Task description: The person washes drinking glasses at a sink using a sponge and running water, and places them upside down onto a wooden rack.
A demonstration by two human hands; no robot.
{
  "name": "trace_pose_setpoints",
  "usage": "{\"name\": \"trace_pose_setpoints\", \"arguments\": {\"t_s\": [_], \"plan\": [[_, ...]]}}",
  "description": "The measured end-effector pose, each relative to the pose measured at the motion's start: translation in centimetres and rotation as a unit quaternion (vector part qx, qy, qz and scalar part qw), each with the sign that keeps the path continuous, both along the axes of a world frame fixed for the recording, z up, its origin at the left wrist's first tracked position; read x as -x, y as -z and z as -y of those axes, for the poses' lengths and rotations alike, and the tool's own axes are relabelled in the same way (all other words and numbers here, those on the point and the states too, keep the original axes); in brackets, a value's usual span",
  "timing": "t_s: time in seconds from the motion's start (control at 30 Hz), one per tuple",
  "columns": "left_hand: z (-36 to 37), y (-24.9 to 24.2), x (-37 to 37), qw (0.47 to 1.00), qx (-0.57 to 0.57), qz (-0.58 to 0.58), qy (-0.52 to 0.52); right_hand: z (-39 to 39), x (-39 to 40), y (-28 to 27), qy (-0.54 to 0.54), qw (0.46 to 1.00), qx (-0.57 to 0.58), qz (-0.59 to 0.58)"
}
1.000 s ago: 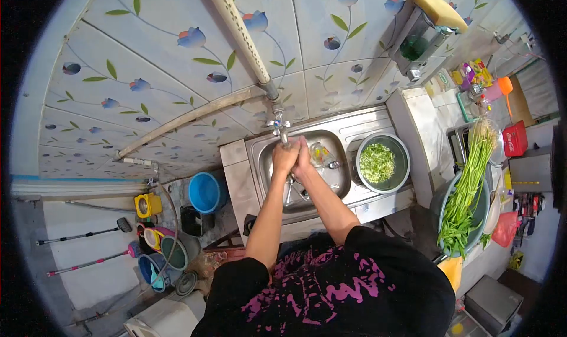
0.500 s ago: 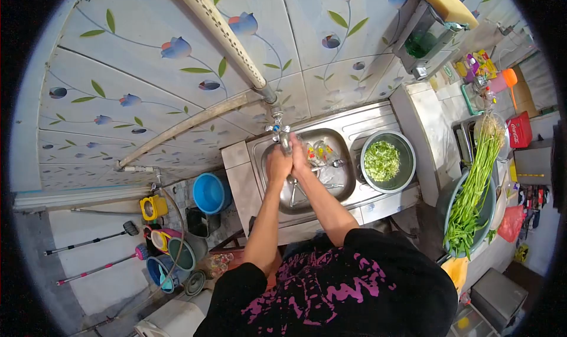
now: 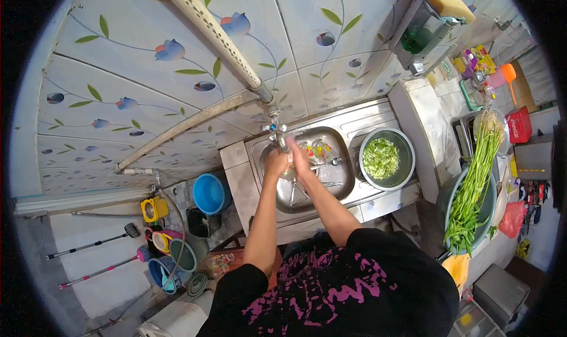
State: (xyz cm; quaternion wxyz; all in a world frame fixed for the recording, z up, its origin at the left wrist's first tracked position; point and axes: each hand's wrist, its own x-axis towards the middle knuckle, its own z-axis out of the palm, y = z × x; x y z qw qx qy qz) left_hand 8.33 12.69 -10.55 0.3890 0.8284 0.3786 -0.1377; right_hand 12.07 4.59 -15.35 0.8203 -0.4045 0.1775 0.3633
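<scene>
Both of my hands are over the steel sink, right under the metal tap. My left hand is on the tap's left side, its fingers loosely curved and partly hidden by the spout. Facing it, my right hand has its fingers stretched upward, slightly smeared by motion. The palms are close together, and nothing shows in either hand. In the basin behind my right wrist lie clear glassware with red and yellow marks and a metal spoon or ladle.
A grey basin with chopped greens stands on the drainboard. Further right, long green stalks lie across another tub. A soap dispenser hangs on the wall. To the left are a blue bucket and mops.
My hands stay beneath the tap and shift slightly against each other; the right has turned a little and is more blurred. The view has tilted slightly.
</scene>
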Motion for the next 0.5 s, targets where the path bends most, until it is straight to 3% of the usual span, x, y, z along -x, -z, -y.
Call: {"name": "trace_pose_setpoints", "arguments": {"t_s": [0.07,0.1,0.17,0.27,0.43,0.5], "plan": [[0.5,0.6,-0.3,1.000,-0.009,0.000,0.006,0.3,0.7,0.7,-0.006,0.987,0.116,0.108],[0.4,1.4,-0.4,1.000,-0.022,-0.002,0.013,0.5,0.4,0.8,-0.006,0.987,0.116,0.110],[0.4,2.9,-0.8,0.999,-0.040,0.000,0.024,0.9,-0.8,1.0,-0.039,0.990,0.115,0.074],[2.5,5.0,0.7,0.989,0.012,0.131,-0.071,1.5,-1.9,1.0,-0.065,0.991,0.111,0.019],[0.5,5.4,0.6,0.999,0.005,0.015,-0.030,1.6,-2.2,1.6,-0.074,0.986,0.130,-0.066],[-0.3,4.4,0.7,0.960,0.240,0.023,-0.140,1.2,-1.3,1.9,-0.068,0.985,0.137,-0.081]]}}
